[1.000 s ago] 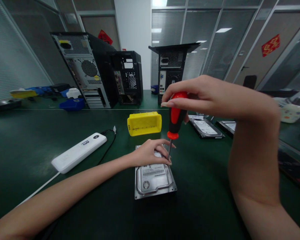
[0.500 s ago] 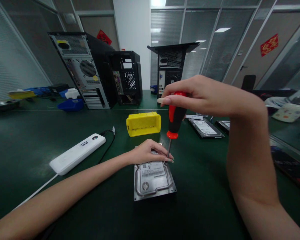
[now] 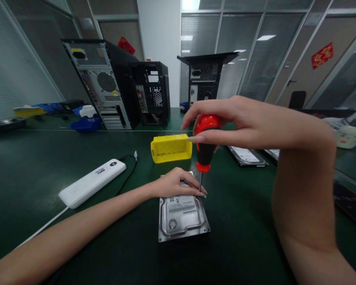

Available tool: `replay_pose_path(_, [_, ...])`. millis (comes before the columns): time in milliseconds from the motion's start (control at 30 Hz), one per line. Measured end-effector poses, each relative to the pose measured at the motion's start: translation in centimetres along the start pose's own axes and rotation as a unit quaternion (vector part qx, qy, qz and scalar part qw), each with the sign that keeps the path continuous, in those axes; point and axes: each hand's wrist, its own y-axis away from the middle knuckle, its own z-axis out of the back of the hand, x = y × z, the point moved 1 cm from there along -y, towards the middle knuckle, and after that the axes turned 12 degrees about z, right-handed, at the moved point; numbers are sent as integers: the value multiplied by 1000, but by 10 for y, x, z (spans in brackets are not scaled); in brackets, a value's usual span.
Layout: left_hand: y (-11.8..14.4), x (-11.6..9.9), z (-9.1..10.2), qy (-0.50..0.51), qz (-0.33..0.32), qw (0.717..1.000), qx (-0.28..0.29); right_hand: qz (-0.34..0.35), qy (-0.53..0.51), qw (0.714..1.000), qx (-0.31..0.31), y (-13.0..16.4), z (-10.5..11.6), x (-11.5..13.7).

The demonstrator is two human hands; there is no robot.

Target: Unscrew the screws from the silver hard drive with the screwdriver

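A silver hard drive (image 3: pixel 182 215) lies label side up on the green table in front of me. My left hand (image 3: pixel 179 183) rests across its far part, holding it, with thumb and fingertips close around the tip of the screwdriver. The red and black screwdriver (image 3: pixel 205 148) stands nearly upright, its shaft reaching down to the drive's right edge. Around its handle is my right hand (image 3: pixel 225 120), wrist bent, thumb along the near side and index finger stretched past the top. My left fingers hide the tip and whatever it touches.
A yellow bin (image 3: pixel 171 149) lies behind the drive, opening toward me. To the left is a white power strip (image 3: pixel 91 183) with a cable. Another hard drive (image 3: pixel 246 155) lies at the right. Computer cases (image 3: pixel 106 83) stand at the back, near a blue bin (image 3: pixel 86 124).
My right hand has turned about the screwdriver handle, its index finger now apart from the thumb and more of the red top showing. My left hand and the hard drive stay in place.
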Motion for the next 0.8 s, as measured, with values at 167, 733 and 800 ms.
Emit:
replay_pose_path(167, [-2, -3, 0, 9, 8, 1000, -10, -26, -20, 999, -3, -2, 1, -4])
replay_pose_path(733, [-3, 3, -3, 8, -5, 999, -37, -42, -28, 999, 12, 12, 8, -20])
replay_pose_path(800, [-2, 3, -3, 6, -5, 999, -37, -31, -18, 999, 11, 11, 7, -18])
